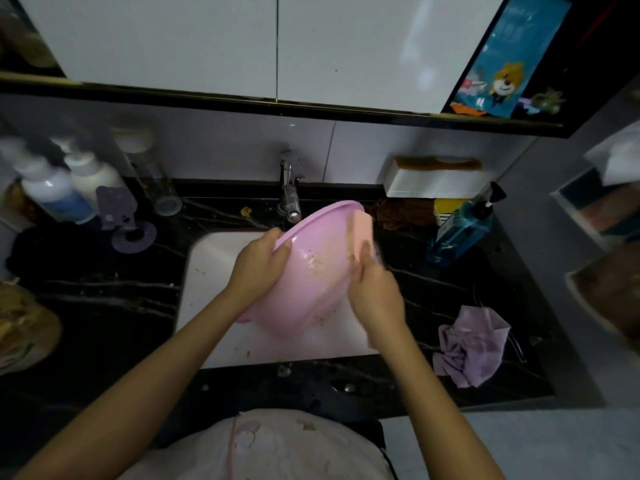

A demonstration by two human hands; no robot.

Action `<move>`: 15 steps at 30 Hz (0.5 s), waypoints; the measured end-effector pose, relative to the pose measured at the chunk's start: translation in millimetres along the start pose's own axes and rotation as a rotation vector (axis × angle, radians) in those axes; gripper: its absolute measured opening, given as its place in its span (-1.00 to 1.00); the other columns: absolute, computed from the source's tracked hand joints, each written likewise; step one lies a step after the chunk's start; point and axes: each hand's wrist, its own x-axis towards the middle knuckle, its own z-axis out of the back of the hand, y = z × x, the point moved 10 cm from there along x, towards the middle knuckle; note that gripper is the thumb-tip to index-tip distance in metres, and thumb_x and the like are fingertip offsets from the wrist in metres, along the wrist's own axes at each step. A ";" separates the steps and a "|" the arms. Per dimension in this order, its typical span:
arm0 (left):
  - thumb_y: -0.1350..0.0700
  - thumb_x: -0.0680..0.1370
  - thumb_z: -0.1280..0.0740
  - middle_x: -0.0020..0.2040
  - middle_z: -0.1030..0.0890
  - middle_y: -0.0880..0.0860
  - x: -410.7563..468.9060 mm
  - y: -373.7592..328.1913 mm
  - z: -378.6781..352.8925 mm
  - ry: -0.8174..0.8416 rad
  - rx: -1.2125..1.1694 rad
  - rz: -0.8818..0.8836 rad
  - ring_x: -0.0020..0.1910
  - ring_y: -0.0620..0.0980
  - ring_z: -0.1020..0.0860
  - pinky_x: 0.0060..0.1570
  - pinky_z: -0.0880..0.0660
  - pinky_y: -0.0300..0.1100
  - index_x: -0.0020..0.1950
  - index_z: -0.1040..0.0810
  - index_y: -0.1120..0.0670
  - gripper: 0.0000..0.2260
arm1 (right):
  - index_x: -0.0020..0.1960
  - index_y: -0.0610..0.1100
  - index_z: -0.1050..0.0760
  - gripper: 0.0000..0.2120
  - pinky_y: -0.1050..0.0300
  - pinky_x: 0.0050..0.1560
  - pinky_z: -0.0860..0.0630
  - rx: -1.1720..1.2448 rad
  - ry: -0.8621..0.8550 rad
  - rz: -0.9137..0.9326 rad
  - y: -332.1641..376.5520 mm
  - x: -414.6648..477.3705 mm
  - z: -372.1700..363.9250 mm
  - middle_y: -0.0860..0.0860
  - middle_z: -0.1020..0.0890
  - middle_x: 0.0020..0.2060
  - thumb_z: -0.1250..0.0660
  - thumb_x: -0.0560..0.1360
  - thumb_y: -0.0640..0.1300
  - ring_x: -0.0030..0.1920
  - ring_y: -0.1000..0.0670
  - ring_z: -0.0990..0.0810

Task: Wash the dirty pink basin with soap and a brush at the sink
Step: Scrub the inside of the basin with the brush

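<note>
L hand (pixel 261 261), centre of frame: fingers curled over the rim of the pink basin (pixel 311 289), thumb on the near side of the rim, a firm clamp on the basin's upper-left edge.

R hand (pixel 375 296), just right of centre: thumb straight, lying flat up the basin's right wall. Its other fingers are blurred & hidden behind the edge, so can't tell if they wrap it or lie loose.

Basin is steeply tilted over the white sink (pixel 214 271), rim slanting from L hand up toward upper right. Brownish crumbs of dirt sit on the wall facing the camera, btwn the two hands. There's a paler peach patch at the rim's right end, above R thumb. Can't tell if the basin's low end rests on the sink floor.

Edges & room:
- Top rim is just under the spout of the tap (pixel 290 195); contact unclear.
- Rim's right end is near a brown rag (pixel 403 213) on the black counter (pixel 104 306).
- Bare sink floor shows left of L forearm, plus a strip along the front edge w/ a few specks.
- Right of sink: blue pump bottle (pixel 460 233), and a crumpled lilac cloth (pixel 467 344) lower right.
- Left of sink: purple holder (pixel 119 213), clear tumbler (pixel 154 181), white bottles (pixel 52 192) in upper left, all well apart from the basin.
</note>
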 end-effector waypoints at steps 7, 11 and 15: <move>-0.08 0.57 -0.02 -0.15 -0.57 0.05 -2.1 6.3 -1.0 0.039 -0.153 -0.013 -0.15 0.05 -0.53 -0.13 -0.43 -0.07 -0.04 -0.49 0.10 -0.66 | 0.54 0.03 0.05 -0.51 0.01 -0.16 -0.49 -0.254 0.048 0.098 6.5 -13.8 4.0 -0.17 -0.60 -0.04 0.03 0.63 -0.07 -0.09 -0.16 -0.59; -0.04 0.59 -0.05 -0.19 -0.58 0.00 -13.7 -5.3 -10.4 0.018 -0.219 -0.019 -0.19 -0.01 -0.53 -0.21 -0.42 -0.16 -0.05 -0.52 0.02 -0.72 | 0.55 -0.09 0.15 -0.42 -0.03 0.04 -0.49 -0.137 0.062 -0.102 22.6 -11.0 -2.7 -0.17 -0.53 0.17 0.00 0.60 -0.14 0.08 -0.18 -0.55; 0.03 0.61 -0.11 -0.27 -0.54 -0.08 -7.6 -6.8 -4.0 -0.012 -0.239 -0.020 -0.26 -0.19 -0.49 -0.24 -0.38 -0.19 -0.21 -0.45 -0.07 -0.77 | 0.53 -0.12 0.31 -0.32 0.05 -0.05 -0.40 -0.090 0.197 -0.003 50.7 -45.7 -42.2 -0.18 -0.56 0.13 -0.06 0.60 -0.12 0.07 -0.17 -0.56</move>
